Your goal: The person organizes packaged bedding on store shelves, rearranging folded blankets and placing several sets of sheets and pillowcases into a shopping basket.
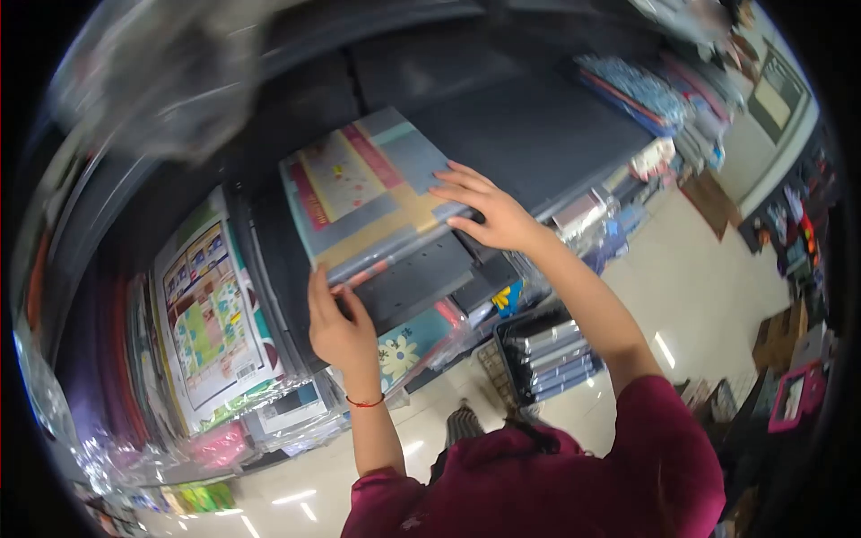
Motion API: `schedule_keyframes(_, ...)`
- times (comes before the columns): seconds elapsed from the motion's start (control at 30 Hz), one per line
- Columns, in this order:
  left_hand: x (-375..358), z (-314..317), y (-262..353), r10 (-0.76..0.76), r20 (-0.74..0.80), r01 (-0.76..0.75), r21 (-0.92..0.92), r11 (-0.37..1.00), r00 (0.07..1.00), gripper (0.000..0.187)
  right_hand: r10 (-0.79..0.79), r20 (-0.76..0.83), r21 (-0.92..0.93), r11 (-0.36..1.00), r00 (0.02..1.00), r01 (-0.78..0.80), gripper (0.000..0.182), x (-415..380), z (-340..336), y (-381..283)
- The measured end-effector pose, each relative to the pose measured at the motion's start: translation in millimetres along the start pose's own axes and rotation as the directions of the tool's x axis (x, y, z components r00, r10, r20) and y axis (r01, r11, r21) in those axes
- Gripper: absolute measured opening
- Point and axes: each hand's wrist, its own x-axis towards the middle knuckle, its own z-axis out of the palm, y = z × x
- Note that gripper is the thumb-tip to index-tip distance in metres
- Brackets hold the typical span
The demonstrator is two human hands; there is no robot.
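Note:
A flat, plastic-wrapped package (359, 193) with grey, tan and red patches lies on the dark shelf, turned at an angle. My left hand (343, 332) is at its near left corner, fingers along the side and thumb by the front edge. At the right front corner, my right hand (493, 215) grips the package, its fingers spread over the top and its thumb near the front edge. A thin reddish strip shows beneath the package's front edge; what it belongs to is hidden. A red string is around my left wrist.
On the left stands a large wrapped package with a printed picture (215, 314), beside several upright packs. Folded blue fabric packs (632, 90) lie at the shelf's far right end. Below, a flower-printed pack (408, 345) sits near a dark basket (516, 381) of wrapped rolls on the floor.

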Motion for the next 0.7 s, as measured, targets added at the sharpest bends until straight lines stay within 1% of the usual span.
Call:
schedule_keyframes(0.03, -0.9, 1.8, -1.9, 0.062, -0.028, -0.060, 0.061, 0.996, 0.998, 0.037, -0.007, -0.046, -0.023, 1.000, 0.999, 0.006, 0.052, -4.2, 1.4, -2.1)
schedule_keyframes(0.07, -2.0, 0.8, 0.1, 0.055, -0.007, -0.054, 0.059, 0.997, 0.998, 0.036, 0.000, -0.096, -0.053, 0.999, 0.995, -0.005, 0.054, -9.7, 0.3, -8.3)
schedule_keyframes(0.1, -3.0, 0.6, -0.2, 0.088, -0.002, -0.087, 0.096, 0.992, 0.996, 0.037, 0.015, -0.147, -0.091, 0.995, 0.989, -0.028, 0.056, -21.0, -0.8, -12.5)
schedule_keyframes(0.13, -4.8, 1.9, -1.0, 0.121, 0.005, -0.121, 0.124, 0.985, 0.993, 0.038, -0.025, -0.200, -0.079, 0.997, 0.979, 0.009, 0.059, -39.8, 0.3, -15.7)
schedule_keyframes(0.2, -9.1, 2.2, -1.0, 0.236, 0.022, -0.236, 0.167, 0.957, 0.972, 0.037, 0.048, -0.316, 0.031, 0.999, 0.948, -0.040, 0.054, -95.0, 4.9, -31.7)
schedule_keyframes(0.27, -16.4, 2.5, -7.2, 0.411, -0.119, -0.383, 0.203, 0.901, 0.904, 0.033, 0.210, -0.361, 0.130, 0.976, 0.909, -0.174, 0.049, -172.2, 20.6, -44.7)
schedule_keyframes(0.33, -46.8, 5.0, 5.4, 0.357, -0.253, -0.370, -0.006, 0.929, 0.899, 0.024, 0.431, -0.268, 0.170, 0.902, 0.862, -0.398, 0.045, -278.4, 55.0, -42.9)
schedule_keyframes(0.37, -64.1, 6.9, 9.7, 0.430, -0.213, -0.435, 0.024, 0.900, 0.877, 0.022, 0.530, -0.242, 0.191, 0.847, 0.813, -0.496, 0.040, -328.4, 62.4, -47.4)
schedule_keyframes(0.4, -83.0, 13.2, 15.9, 0.499, -0.173, -0.498, 0.055, 0.866, 0.849, 0.021, 0.687, -0.171, 0.208, 0.725, 0.706, -0.656, 0.038, -379.8, 66.9, -57.2)
schedule_keyframes(0.43, -105.3, 25.5, 29.9, 0.529, -0.065, -0.532, -0.035, 0.846, 0.846, 0.021, 0.816, -0.105, 0.244, 0.575, 0.568, -0.781, 0.037, -422.5, 56.3, -73.9)
schedule_keyframes(0.47, -132.3, 39.4, 44.8, 0.559, 0.045, -0.551, -0.123, 0.825, 0.828, 0.021, 0.907, -0.061, 0.277, 0.416, 0.416, -0.866, 0.037, -463.2, 49.2, -85.7)
schedule_keyframes(0.5, -165.8, 56.5, 62.1, 0.485, 0.228, -0.441, -0.220, 0.870, 0.844, 0.020, 0.958, -0.012, 0.244, 0.282, 0.288, -0.928, 0.036, -495.9, 35.5, -96.4)
schedule_keyframes(0.53, -198.9, 75.8, 80.5, 0.407, 0.413, -0.311, -0.281, 0.908, 0.815, 0.020, 0.987, 0.039, 0.205, 0.144, 0.155, -0.968, 0.036, -523.7, 22.4, -102.9)
schedule_keyframes(0.57, -227.3, 97.2, 100.0, 0.410, 0.570, -0.230, -0.363, 0.903, 0.712, 0.024, 0.996, 0.059, 0.188, 0.057, 0.069, -0.981, 0.038, -549.5, 14.6, -101.3)
schedule_keyframes(0.6, -250.6, 122.2, 121.1, 0.415, 0.703, -0.136, -0.419, 0.898, 0.577, 0.029, 0.997, 0.081, 0.170, -0.030, -0.016, -0.985, 0.039, -573.8, 7.4, -96.2)
schedule_keyframes(0.63, -269.7, 147.6, 141.7, 0.391, 0.858, -0.042, -0.401, 0.915, 0.333, 0.035, 0.993, 0.096, 0.153, -0.088, -0.074, -0.984, 0.043, -601.5, 9.3, -85.8)
schedule_keyframes(0.67, -288.7, 172.5, 158.9, 0.343, 0.937, 0.037, -0.346, 0.938, 0.057, 0.042, 0.991, 0.085, 0.144, -0.116, -0.104, -0.983, 0.047, -627.2, 15.6, -70.7)
schedule_keyframes(0.7, -312.6, 201.4, 166.4, 0.348, 0.924, 0.074, -0.340, 0.938, -0.160, 0.047, 0.985, 0.085, 0.244, -0.165, -0.149, -0.956, 0.049, -641.7, 17.6, -53.8)
